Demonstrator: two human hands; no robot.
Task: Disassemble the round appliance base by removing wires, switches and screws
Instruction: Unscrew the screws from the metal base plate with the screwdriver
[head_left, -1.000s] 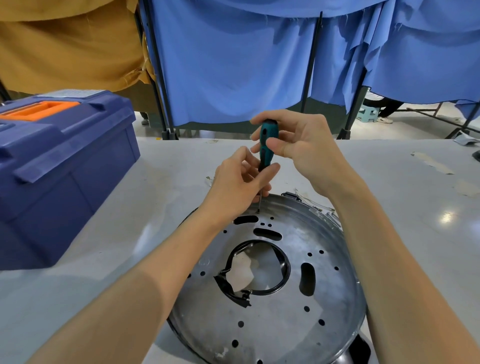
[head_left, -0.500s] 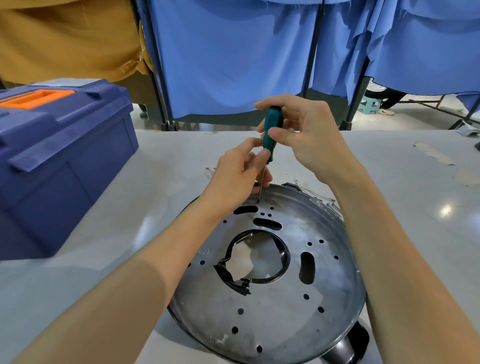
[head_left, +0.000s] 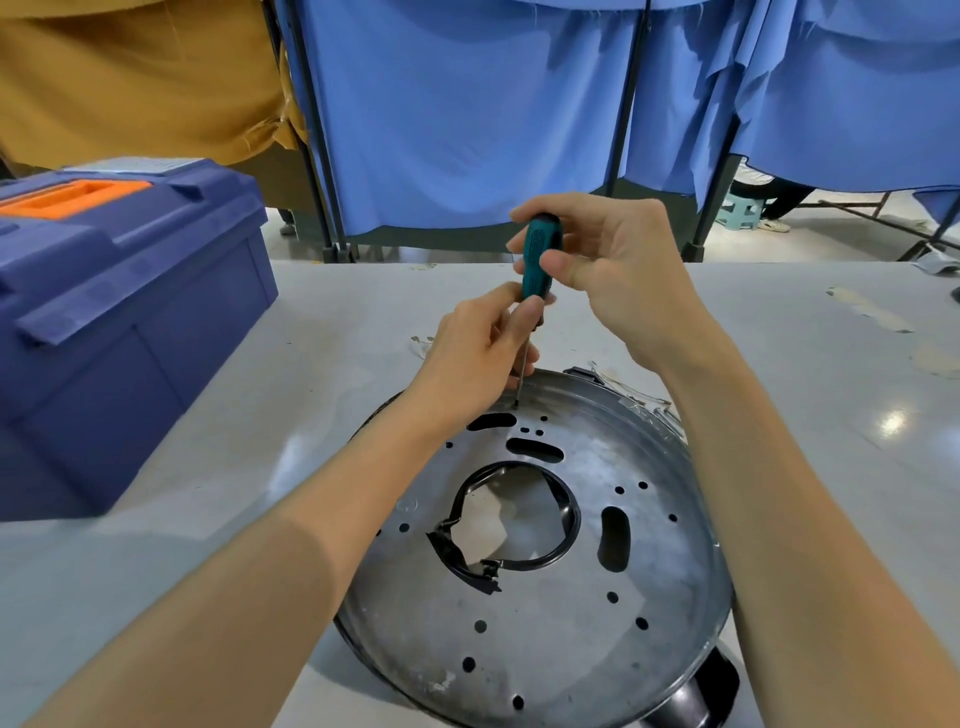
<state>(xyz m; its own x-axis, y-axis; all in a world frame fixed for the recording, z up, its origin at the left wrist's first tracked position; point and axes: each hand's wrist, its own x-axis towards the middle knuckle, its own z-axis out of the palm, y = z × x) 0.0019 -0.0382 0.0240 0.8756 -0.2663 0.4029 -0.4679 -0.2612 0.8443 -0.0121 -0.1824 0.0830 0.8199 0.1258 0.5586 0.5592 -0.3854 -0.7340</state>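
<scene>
1. Little has shifted since a second ago: both hands remain at the screwdriver (head_left: 540, 257).
2. Far left on the surface (head_left: 311, 322), the blue toolbox (head_left: 130, 312) stands well apart.
3. Left hand (head_left: 475, 358) pinches the shaft low, steadying it.
4. Right hand (head_left: 608, 265) keeps its grip closed around the teal handle; hold it upright, pressing down.
5. Round appliance base (head_left: 545, 545) lies centre, wires (head_left: 644, 402) beside its far rim; open room right.

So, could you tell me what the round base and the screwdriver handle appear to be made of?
Round base: seemingly bare sheet metal, dull silver, scuffed, with punched holes and soft reflections. Screwdriver handle: probably teal plastic or rubber, matte with a textured grip patch.
</scene>
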